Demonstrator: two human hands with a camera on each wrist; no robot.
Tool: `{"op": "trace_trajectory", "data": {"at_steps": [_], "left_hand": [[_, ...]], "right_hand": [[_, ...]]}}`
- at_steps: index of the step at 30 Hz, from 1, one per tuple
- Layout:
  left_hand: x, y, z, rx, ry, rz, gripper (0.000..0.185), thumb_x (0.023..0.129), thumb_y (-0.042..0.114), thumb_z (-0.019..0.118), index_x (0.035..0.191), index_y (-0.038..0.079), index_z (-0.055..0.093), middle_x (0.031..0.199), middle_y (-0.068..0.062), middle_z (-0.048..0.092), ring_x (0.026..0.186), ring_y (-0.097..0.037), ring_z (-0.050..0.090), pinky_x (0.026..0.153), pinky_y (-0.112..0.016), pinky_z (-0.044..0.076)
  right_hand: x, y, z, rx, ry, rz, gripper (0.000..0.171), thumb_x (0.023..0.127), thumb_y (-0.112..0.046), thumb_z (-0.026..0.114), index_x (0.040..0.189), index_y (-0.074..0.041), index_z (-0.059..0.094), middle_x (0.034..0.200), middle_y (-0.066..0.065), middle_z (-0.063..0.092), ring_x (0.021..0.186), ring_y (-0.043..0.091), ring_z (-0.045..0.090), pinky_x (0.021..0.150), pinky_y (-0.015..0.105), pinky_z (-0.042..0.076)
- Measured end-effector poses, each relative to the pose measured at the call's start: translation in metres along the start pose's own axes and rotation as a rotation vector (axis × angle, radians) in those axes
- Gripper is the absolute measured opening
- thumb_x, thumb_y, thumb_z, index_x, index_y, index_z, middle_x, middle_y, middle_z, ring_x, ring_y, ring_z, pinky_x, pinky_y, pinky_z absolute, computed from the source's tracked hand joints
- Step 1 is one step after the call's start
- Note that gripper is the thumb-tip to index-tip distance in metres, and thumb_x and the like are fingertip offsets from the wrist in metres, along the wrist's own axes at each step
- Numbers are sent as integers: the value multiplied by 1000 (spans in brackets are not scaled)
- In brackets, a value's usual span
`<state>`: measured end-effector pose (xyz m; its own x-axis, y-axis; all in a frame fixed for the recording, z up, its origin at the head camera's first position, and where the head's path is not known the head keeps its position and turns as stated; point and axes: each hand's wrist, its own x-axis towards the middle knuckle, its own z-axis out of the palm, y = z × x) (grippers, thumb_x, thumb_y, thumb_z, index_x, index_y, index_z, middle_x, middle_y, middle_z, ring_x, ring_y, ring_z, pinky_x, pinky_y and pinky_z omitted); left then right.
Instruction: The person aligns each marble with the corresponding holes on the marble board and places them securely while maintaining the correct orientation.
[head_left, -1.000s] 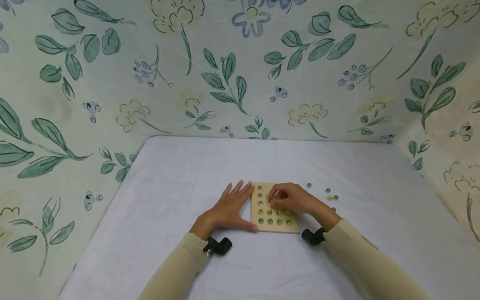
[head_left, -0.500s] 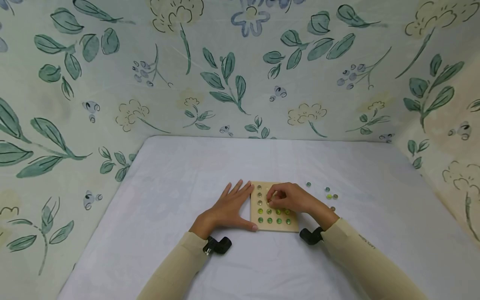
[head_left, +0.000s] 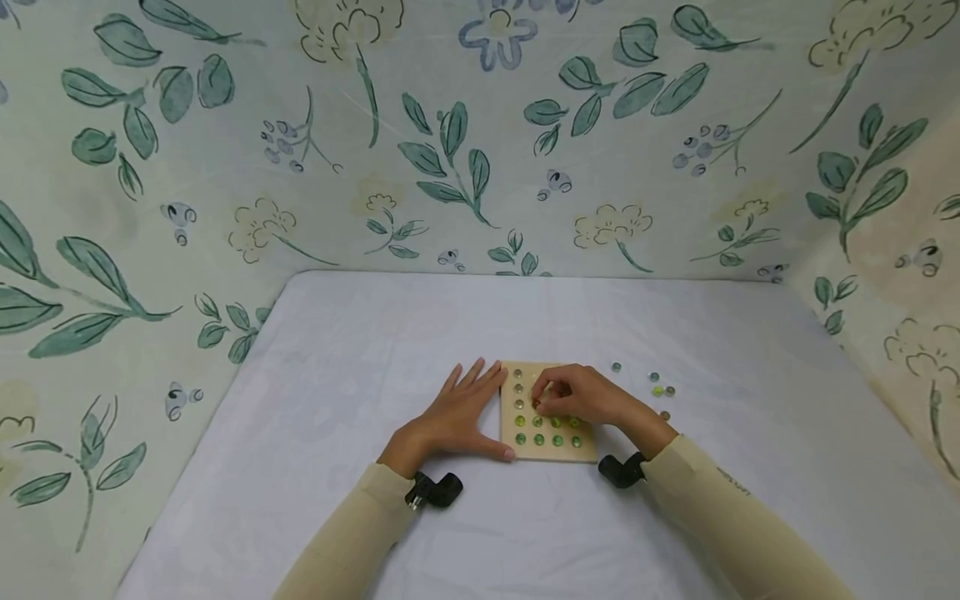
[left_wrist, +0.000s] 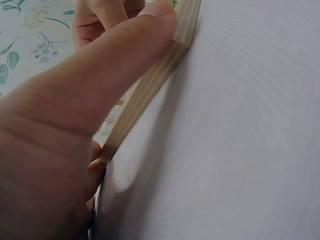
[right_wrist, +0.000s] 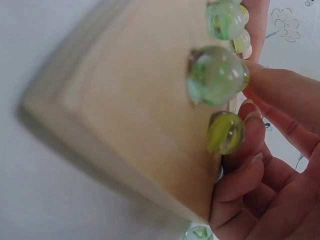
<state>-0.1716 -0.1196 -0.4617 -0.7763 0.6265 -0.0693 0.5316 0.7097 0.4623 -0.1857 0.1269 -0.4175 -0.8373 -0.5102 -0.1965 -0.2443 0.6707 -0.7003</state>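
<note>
A square wooden board (head_left: pixel 557 456) lies on the table with glass marbles seated in rows. Green marbles (head_left: pixel 539 439) fill its front row, yellow-green marbles (head_left: pixel 521 422) the row behind, and clear marbles (head_left: pixel 518 388) stand up the left column. My left hand (head_left: pixel 450 421) is spread along the left side, fingertips at the far corner and thumb over the near one; the left wrist view shows this thumb (left_wrist: pixel 145 42) across the board's edge. Thumb and forefinger of my right hand (head_left: pixel 588 396) pinch a small marble over the third row, mostly hidden by the fingers.
Several loose marbles (head_left: pixel 654 377) lie on the white cloth to the right of the board, a yellow one (head_left: pixel 657 390) among them. White tablecloth (head_left: pixel 360 350) surrounds the board, and a floral-patterned cloth (head_left: pixel 465 167) hangs behind the table.
Both hands keep nearly the same place on the board. The right fingertips shift only slightly, and the whole view drifts a little.
</note>
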Motion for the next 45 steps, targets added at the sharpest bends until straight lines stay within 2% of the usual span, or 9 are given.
{"op": "trace_trajectory", "data": {"at_steps": [18, 26, 34, 45], "left_hand": [[2, 0, 4, -4, -14, -16, 124, 65, 83, 61, 157, 20, 6, 162, 4, 2, 148, -18, -8, 118, -44, -9], [1, 3, 7, -2, -8, -12, 124, 66, 81, 63, 157, 19, 8, 162, 4, 5, 148, -19, -6, 118, -44, -8], [2, 4, 4, 12, 1, -11, 124, 65, 80, 65, 157, 17, 9, 162, 2, 6, 148, -20, -5, 118, -46, -6], [2, 0, 2, 3, 5, -19, 124, 65, 80, 65, 157, 18, 9, 162, 3, 5, 148, -19, -5, 118, -44, -8]], "right_hand": [[-2, 6, -1, 20, -4, -7, 13, 88, -18, 72, 100, -15, 68, 75, 2, 59, 66, 16, 51, 56, 26, 42], [-9, 12, -6, 28, 1, 18, 13, 90, -16, 69, 103, -16, 68, 81, 1, 62, 70, 18, 53, 61, 28, 46], [-19, 17, -20, 20, 44, 10, 13, 89, -13, 69, 102, -14, 69, 83, 3, 61, 72, 19, 53, 63, 30, 46], [-41, 28, -44, -37, 137, 33, 14, 88, -15, 71, 102, -13, 69, 80, 3, 59, 68, 21, 51, 56, 28, 43]]}}
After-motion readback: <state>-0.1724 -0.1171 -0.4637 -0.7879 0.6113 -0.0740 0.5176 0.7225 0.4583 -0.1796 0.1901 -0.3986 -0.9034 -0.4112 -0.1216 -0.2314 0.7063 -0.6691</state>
